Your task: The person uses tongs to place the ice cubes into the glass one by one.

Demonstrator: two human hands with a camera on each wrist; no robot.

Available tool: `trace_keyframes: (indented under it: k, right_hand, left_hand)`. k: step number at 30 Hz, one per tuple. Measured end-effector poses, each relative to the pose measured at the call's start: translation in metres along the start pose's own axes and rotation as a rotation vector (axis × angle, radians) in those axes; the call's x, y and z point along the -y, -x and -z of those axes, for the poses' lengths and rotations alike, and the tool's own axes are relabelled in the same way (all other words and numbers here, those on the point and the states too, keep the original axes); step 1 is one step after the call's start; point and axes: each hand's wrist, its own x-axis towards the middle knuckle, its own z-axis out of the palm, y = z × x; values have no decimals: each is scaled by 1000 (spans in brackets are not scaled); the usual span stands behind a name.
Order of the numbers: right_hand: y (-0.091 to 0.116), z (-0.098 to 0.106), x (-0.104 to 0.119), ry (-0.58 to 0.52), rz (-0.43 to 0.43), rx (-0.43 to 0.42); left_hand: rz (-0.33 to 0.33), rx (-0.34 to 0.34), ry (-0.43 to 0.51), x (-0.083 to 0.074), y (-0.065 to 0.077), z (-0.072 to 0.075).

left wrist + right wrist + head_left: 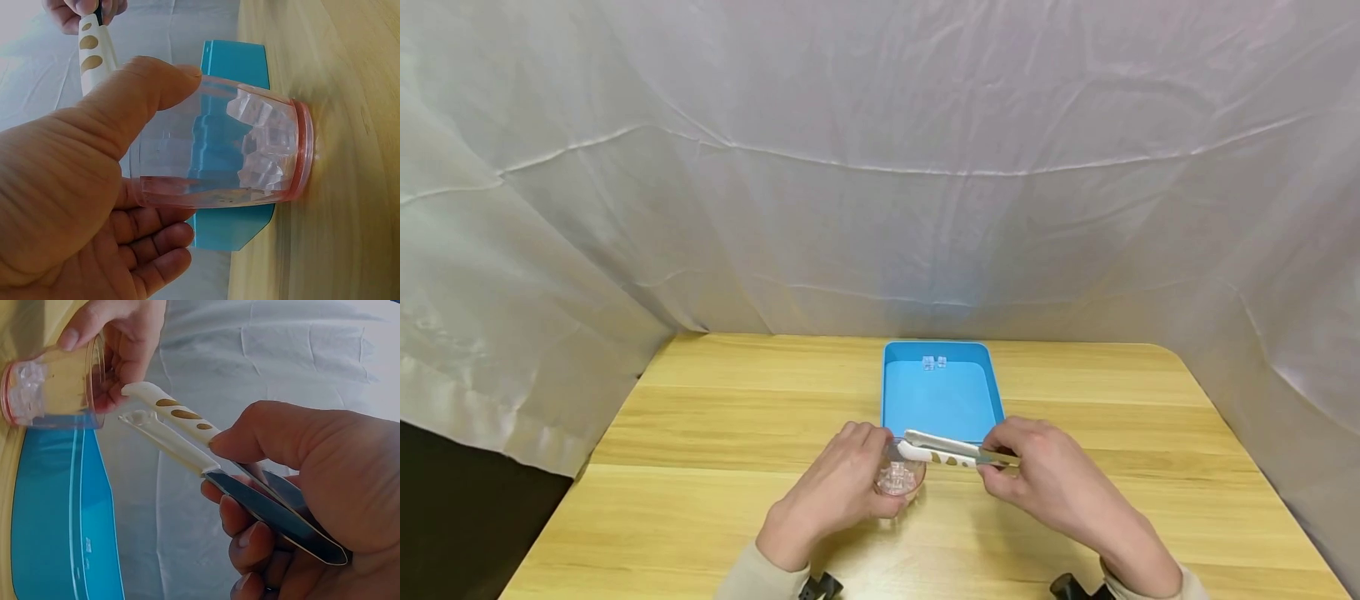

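A clear, pink-tinted cup [165, 147] stands upright on the table, with several clear cubes [269, 147] at its bottom. My left hand [838, 475] grips its side, thumb on the near side and fingers around the far side. In my right hand [1056, 475] is a pair of metal tongs [247, 497] with white, brown-spotted ends. Thumb and fingers pinch the metal arms. The white ends point left, right by the cup's rim, slightly parted with nothing seen between them.
Just beyond the hands lies a shallow blue tray [940, 404]. Two small groups of clear cubes [929, 363] sit near its far wall. The wooden table [737, 408] reaches back to a grey curtain [850, 233], which also hangs along both sides.
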Motion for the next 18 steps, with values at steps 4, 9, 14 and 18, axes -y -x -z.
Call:
trace_keyframes:
  k: [4,9,14,18]
  right_hand:
    - [-2,0,-3,-14,-62,-20]
    - [-7,-6,-10,2,-135,-115]
    - [-13,-17,-24,57,-180,-233]
    - [-19,-25,-36,83,-236,-242]
  left_hand:
    - [-7,-6,1,1,0,-1]
    - [-9,2,9,1,0,-1]
    - [-4,8,16,1,0,-1]
    - [4,13,24,1,0,-2]
